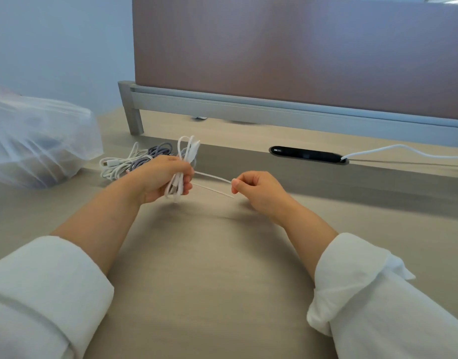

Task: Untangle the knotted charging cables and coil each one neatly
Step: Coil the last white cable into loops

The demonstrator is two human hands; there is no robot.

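Head view has the left grip (pixel 158 177) curled round a white cable (pixel 174 189) folded into a loose bundle, with loops sticking out above and below the fist, held just over the counter (pixel 209 268). Two thin strands (pixel 212 177) run rightward from the bundle toward the right grip (pixel 259 190), which pinches the upper one between thumb and forefinger, its other fingers tucked in; whether it also has the lower one I cannot tell. The strands lie almost level, left to right, so the bundle sits directly left of the right grip, near but apart. The likely next move is wrapping this tail round the bundle, and the right grip is placed to carry it. More cables (pixel 124 164), white and purple, lie tangled on the counter behind the left grip, beside a bag (pixel 36 141)
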